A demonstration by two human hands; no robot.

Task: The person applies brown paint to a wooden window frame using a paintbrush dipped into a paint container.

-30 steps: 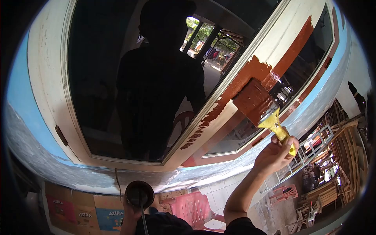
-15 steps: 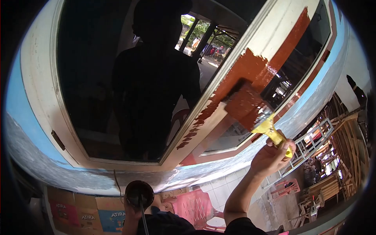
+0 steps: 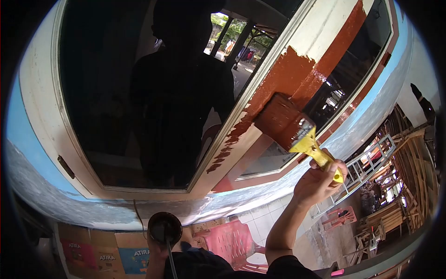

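My right hand (image 3: 320, 180) is closed round the yellow handle of a wide paintbrush (image 3: 307, 142). Its bristles, loaded with brown paint, press on the window frame (image 3: 246, 145), where fresh reddish-brown paint (image 3: 290, 69) covers part of the cream wood. Ragged brown strokes run down along the edge by the glass. Low in the view, my left hand (image 3: 157, 253) holds a dark round paint container (image 3: 164, 227), its fingers partly hidden under it. A thin stick (image 3: 170, 253) leans out of the container.
A dark window pane (image 3: 139, 116) reflects a person's outline. Below the blue and grey wall (image 3: 107, 211) lie printed cardboard sheets (image 3: 104, 255) and a pink plastic chair (image 3: 230, 242). At the right are a metal rack (image 3: 367, 160), a second chair (image 3: 339, 218) and stacked wood (image 3: 385, 221).
The paintbrush and my right hand have shifted slightly left and up across the frame, still touching it. My view has turned a little. My left hand keeps hold of the container.
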